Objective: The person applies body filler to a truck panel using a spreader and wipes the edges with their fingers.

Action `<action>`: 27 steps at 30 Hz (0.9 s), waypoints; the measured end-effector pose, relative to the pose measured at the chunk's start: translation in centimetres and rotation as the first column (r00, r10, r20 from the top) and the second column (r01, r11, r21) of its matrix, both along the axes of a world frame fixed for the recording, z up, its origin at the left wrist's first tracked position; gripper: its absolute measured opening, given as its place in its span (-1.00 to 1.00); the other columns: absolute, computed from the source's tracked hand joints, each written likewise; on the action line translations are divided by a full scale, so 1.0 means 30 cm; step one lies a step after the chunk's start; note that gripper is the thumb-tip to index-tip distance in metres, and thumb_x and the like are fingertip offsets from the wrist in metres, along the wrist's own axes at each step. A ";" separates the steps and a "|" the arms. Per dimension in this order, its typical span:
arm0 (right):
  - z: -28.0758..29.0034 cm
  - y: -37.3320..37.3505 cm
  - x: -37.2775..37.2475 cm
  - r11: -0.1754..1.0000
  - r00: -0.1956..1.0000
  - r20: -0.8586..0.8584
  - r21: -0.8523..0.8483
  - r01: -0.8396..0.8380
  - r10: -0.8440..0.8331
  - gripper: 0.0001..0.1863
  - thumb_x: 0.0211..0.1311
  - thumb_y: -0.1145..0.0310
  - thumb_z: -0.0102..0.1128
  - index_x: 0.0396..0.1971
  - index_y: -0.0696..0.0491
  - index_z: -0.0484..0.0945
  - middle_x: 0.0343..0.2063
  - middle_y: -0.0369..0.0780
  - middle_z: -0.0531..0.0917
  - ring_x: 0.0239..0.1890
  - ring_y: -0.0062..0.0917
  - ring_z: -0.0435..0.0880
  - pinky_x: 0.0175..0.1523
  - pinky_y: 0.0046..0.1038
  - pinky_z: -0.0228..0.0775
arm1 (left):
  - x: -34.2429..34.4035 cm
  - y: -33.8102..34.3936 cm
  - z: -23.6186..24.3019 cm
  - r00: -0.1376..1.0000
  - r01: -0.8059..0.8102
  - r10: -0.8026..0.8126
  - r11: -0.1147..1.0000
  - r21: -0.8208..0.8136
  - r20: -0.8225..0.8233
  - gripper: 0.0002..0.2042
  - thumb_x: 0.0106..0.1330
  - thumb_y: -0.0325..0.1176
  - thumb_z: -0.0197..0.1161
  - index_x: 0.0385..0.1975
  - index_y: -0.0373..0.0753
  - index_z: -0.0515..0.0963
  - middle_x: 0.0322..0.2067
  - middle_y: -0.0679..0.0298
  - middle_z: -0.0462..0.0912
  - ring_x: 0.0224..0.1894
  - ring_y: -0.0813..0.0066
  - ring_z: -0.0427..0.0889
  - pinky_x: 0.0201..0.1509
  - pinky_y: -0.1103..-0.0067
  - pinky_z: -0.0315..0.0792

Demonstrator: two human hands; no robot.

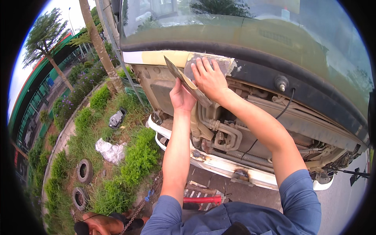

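Observation:
My left hand grips a narrow, curved metal strip with a pointed upper end, tilted down to the right. My right hand lies flat, fingers spread, on a scuffed grey patch of the front panel below the windshield. Left of that patch the band is painted yellow. The strip crosses just left of my right hand; whether the two touch I cannot tell. Beneath both hands the vehicle's front is uncovered, showing pipes and a radiator.
A white bumper with rusty spots runs below. A black cable hangs beside a wiper spindle. On the grass at left are two tyres, a white plastic bag and a person low down. A red tool lies near me.

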State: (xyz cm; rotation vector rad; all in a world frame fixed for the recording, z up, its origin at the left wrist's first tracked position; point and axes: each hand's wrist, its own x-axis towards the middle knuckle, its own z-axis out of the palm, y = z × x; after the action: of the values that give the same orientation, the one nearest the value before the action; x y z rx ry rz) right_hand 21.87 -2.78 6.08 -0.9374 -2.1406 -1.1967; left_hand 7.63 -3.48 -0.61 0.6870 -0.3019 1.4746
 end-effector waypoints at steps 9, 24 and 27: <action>-0.090 0.007 -0.047 1.000 1.000 0.007 -0.024 0.011 -0.011 -0.33 0.12 0.05 0.20 0.20 0.11 0.38 0.22 -0.04 0.37 0.29 -0.20 0.32 0.30 -0.06 0.16 | -0.036 -0.010 -0.067 0.999 -0.025 0.024 0.999 -0.024 -0.023 -0.75 0.44 -0.12 0.03 -0.17 -0.12 0.57 -0.04 0.18 0.56 0.14 0.19 0.41 0.17 0.25 0.28; -0.248 -0.071 -0.028 0.982 0.997 0.045 -0.179 -0.056 0.065 -0.42 0.17 0.24 0.05 0.20 0.15 0.37 0.20 0.01 0.38 0.25 -0.17 0.35 0.28 0.02 0.15 | 0.005 -0.096 -0.260 0.987 -0.148 0.157 0.958 -0.245 0.019 -0.76 0.43 -0.13 0.03 -0.20 -0.12 0.55 -0.15 0.18 0.62 0.10 0.21 0.46 0.25 0.22 0.22; -0.241 -0.112 -0.010 0.984 0.996 0.033 -0.161 -0.076 0.083 -0.43 0.15 0.23 0.07 0.19 0.13 0.40 0.20 -0.02 0.39 0.24 -0.20 0.37 0.27 0.02 0.16 | 0.006 -0.128 -0.286 0.996 -0.074 0.079 0.986 -0.152 0.030 -0.79 0.42 -0.13 0.05 -0.23 -0.11 0.50 -0.04 0.20 0.55 0.18 0.18 0.36 0.30 0.21 0.15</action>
State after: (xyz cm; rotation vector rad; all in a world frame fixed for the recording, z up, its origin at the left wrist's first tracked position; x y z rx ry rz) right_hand 21.56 -6.13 -1.14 -0.8920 -2.3104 -1.0257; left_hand 7.81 -7.31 -9.20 0.5557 -0.1904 1.5670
